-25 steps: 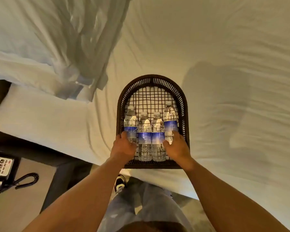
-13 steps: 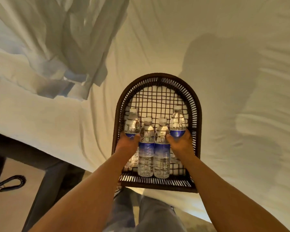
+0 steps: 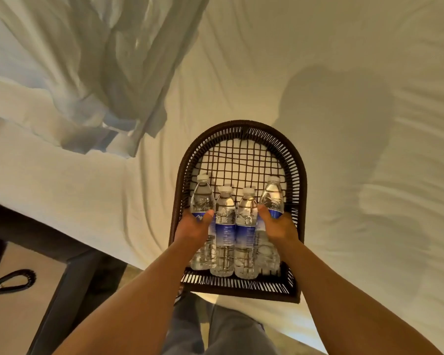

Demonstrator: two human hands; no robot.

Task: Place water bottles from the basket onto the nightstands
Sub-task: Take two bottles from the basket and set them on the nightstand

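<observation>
- I am looking straight down at a dark woven basket (image 3: pixel 239 139) with an arched far end, sitting on a bed (image 3: pixel 318 60) covered in a cream sheet.
- Four clear water bottles with white caps and blue labels lie side by side in the near half of the basket, caps pointing to twelve o'clock.
- My left hand (image 3: pixel 194 226) is wrapped around the leftmost bottle (image 3: pixel 202 198), thumb across its blue label, fingers closed on it.
- My right hand (image 3: pixel 277 225) is wrapped around the rightmost bottle (image 3: pixel 272 194) in the same way, thumb on the side toward the middle, fingers closed on it.
- The two middle bottles (image 3: pixel 224 226) lie between my hands, touching each other, and neither hand holds them.
- The two outer bottles have their cap ends tipped up a little higher than the middle pair.
- Both my forearms reach in from six o'clock, bare to the edge of view.
- At ten o'clock from the basket, a rumpled white duvet (image 3: pixel 108 73) is bunched on the bed.
- At eight o'clock, beyond the bed's edge, a dark nightstand surface (image 3: pixel 13 316) shows a coiled black phone cord (image 3: pixel 16 280).
- Below the basket at six o'clock, my grey trousers (image 3: pixel 223 334) are visible.
</observation>
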